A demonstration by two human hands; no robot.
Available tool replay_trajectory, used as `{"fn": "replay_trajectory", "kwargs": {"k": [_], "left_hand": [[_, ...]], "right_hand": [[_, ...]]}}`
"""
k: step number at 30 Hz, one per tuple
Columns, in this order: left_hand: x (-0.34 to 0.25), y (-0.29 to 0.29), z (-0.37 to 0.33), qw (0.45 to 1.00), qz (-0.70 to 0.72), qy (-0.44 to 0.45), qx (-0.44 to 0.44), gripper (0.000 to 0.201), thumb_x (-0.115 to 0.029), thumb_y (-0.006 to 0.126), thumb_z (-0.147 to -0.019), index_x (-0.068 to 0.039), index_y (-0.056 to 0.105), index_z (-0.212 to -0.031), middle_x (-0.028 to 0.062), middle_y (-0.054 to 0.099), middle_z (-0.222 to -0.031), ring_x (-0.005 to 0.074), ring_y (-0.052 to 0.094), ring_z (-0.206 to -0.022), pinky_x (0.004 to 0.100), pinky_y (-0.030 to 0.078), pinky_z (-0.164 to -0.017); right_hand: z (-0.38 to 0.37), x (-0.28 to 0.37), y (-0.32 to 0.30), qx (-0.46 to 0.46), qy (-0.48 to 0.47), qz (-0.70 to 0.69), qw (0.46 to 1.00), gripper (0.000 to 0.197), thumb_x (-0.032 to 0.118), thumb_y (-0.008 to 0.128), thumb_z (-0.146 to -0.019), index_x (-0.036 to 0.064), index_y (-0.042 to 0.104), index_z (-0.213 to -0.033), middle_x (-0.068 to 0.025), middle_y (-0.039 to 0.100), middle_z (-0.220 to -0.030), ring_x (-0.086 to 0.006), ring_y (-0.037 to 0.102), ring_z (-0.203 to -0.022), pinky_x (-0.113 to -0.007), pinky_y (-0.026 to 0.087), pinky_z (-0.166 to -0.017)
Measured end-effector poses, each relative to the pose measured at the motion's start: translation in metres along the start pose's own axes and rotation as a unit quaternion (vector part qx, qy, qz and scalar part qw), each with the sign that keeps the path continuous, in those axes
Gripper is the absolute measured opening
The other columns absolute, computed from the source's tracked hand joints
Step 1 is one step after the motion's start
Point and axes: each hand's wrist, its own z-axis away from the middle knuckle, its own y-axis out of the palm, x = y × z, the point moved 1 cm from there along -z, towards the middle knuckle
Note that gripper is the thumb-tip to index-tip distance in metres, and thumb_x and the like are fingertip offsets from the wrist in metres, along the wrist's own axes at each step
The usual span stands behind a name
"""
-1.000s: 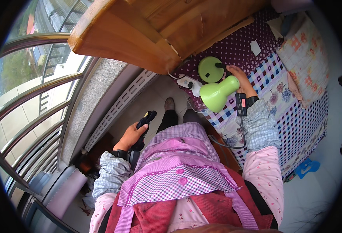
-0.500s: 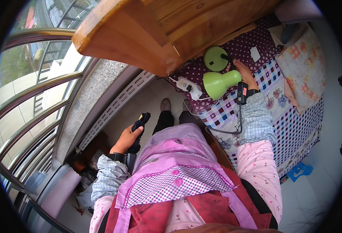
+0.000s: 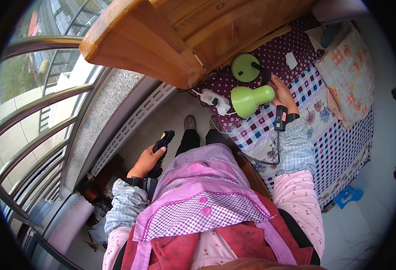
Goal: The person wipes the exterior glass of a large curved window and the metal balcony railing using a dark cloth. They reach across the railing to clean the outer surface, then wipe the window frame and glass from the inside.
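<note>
A green desk lamp (image 3: pixel 252 101) stands on the dotted purple cloth at the right. Its round base (image 3: pixel 243 72) is at the far side, and a black neck (image 3: pixel 264 74) joins it to the shade, which points left. My right hand (image 3: pixel 282 92) is closed at the back of the shade beside the neck, some fingers hidden behind the lamp. A small black box (image 3: pixel 281 118) with a cable is on that wrist. At the left, low over the floor, my left hand (image 3: pixel 147 161) is closed around a dark elongated thing (image 3: pixel 163 142) with a yellow patch; its kind is unclear.
A white power strip (image 3: pixel 215 100) with a plug lies left of the lamp. A wooden board (image 3: pixel 180 36) overhangs the far side. Metal window rails (image 3: pixel 40 101) and a stone sill (image 3: pixel 101 101) run along the left. At right lie a patterned pillow (image 3: pixel 348 76) and a white card (image 3: pixel 291 60).
My right hand and the lamp's shade have come slightly nearer to me. The whole view has shifted a little. My left hand keeps its hold on the dark thing.
</note>
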Motion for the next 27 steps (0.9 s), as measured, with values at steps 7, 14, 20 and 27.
{"fn": "replay_trajectory", "kwargs": {"k": [7, 14, 20, 27], "left_hand": [[0.004, 0.001, 0.001, 1.000, 0.009, 0.013, -0.005, 0.044, -0.042, 0.065, -0.100, 0.002, 0.062, -0.108, 0.0065, 0.062, -0.077, 0.0165, 0.062, -0.060, 0.0334, 0.050, -0.058], [0.000, 0.003, 0.013, 0.979, 0.168, 0.106, -0.053, 0.035, -0.038, 0.062, -0.103, -0.004, 0.060, -0.114, 0.0026, 0.061, -0.076, 0.0128, 0.061, -0.063, 0.0300, 0.051, -0.059], [-0.028, -0.010, 0.046, 0.912, 0.326, 0.243, -0.059, 0.038, -0.039, 0.056, -0.107, -0.006, 0.058, -0.125, 0.0074, 0.069, -0.088, 0.0140, 0.068, -0.079, 0.0287, 0.056, -0.072], [-0.109, -0.005, 0.119, 0.874, 0.208, 0.438, -0.007, 0.043, -0.032, 0.056, -0.109, -0.001, 0.054, -0.139, 0.0059, 0.067, -0.120, 0.0165, 0.064, -0.109, 0.0292, 0.050, -0.096]], "right_hand": [[0.013, 0.002, -0.011, -0.084, -0.015, 0.023, 0.996, 0.059, 0.029, 0.065, -0.104, 0.0033, 0.042, -0.152, -0.0226, 0.049, -0.148, -0.0322, 0.057, -0.129, -0.045, 0.053, -0.103], [0.068, 0.028, -0.056, -0.200, -0.149, 0.144, 0.958, 0.048, 0.028, 0.057, -0.107, 0.0014, 0.048, -0.146, -0.0161, 0.061, -0.136, -0.0276, 0.065, -0.119, -0.036, 0.054, -0.100], [0.122, 0.054, 0.015, -0.127, -0.271, 0.248, 0.921, 0.039, 0.022, 0.055, -0.108, 0.0014, 0.056, -0.141, -0.0117, 0.068, -0.125, -0.0175, 0.067, -0.107, -0.031, 0.055, -0.095], [0.196, 0.016, 0.192, 0.226, -0.329, 0.375, 0.837, 0.034, 0.010, 0.066, -0.099, 0.0021, 0.064, -0.132, -0.0099, 0.070, -0.118, -0.0174, 0.068, -0.108, -0.030, 0.054, -0.094]]}}
